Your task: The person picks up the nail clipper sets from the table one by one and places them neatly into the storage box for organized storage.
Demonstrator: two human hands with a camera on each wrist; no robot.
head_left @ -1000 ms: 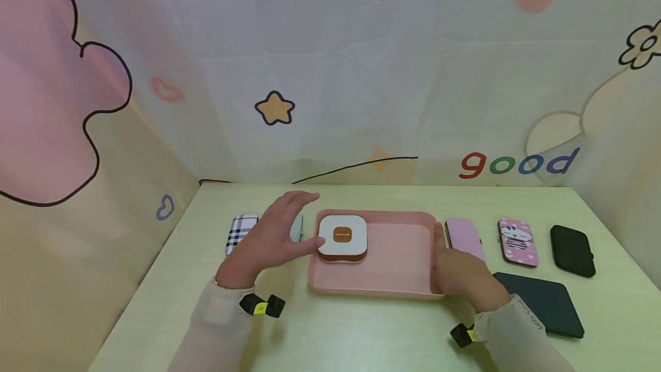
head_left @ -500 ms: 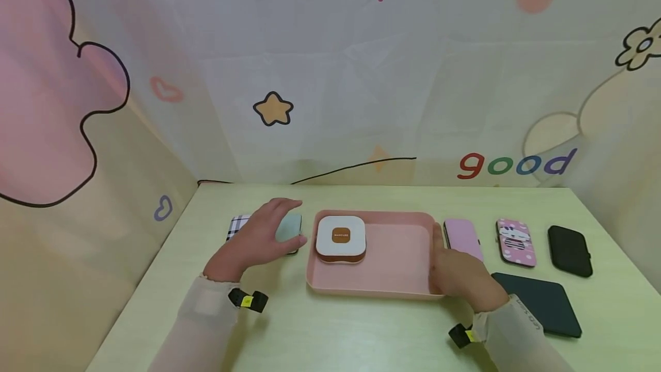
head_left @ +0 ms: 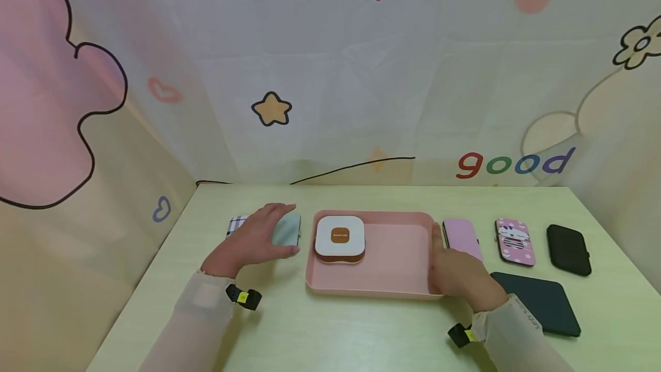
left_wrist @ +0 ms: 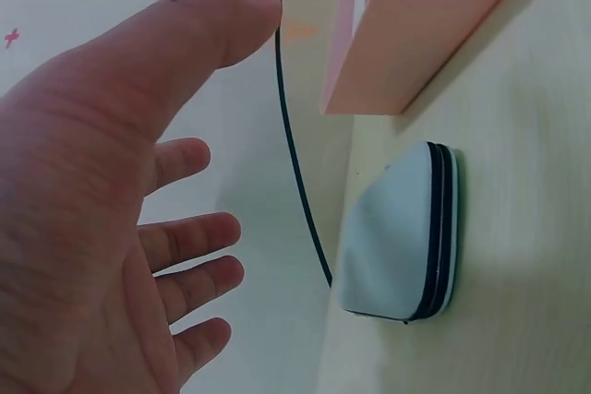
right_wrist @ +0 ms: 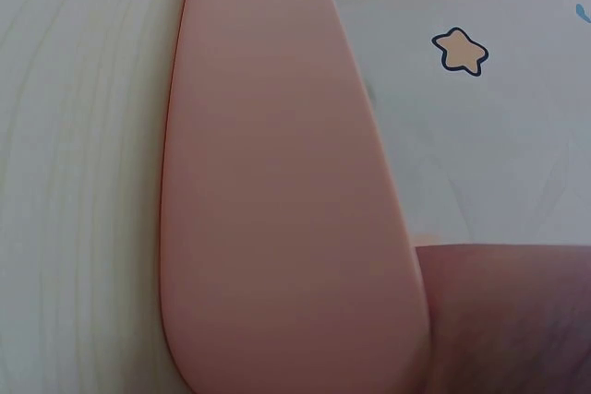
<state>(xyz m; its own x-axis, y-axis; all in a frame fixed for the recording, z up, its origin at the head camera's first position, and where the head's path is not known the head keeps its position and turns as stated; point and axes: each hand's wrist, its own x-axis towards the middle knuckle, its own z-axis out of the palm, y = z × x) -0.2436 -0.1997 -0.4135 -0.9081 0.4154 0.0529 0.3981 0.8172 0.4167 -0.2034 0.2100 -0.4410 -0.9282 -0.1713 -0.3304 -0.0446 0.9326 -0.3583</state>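
My left hand (head_left: 250,241) hovers with thumb and fingers spread around a pale mint-green zip case (left_wrist: 392,232); a gap shows between them in the left wrist view. Partly behind that hand lies a plaid case (head_left: 237,223). My right hand (head_left: 459,274) rests along the right rim of a pink tray (head_left: 397,257), index finger straight along the edge. Inside the tray, at its left end, sits a square white-topped box (head_left: 351,241) with brown sides and a brown label. The tray's front wall fills much of the right wrist view.
To the right of the tray lie a plain pink case (head_left: 463,236), a pink cartoon-print case (head_left: 515,242) and a black case (head_left: 569,250). A dark green flat case (head_left: 547,303) lies beside my right wrist. A printed curtain (head_left: 330,73) stands behind the table (head_left: 330,337).
My left hand has moved left, away from the white-topped box in the tray, to the mint-green case. The right hand stays at the tray's edge.
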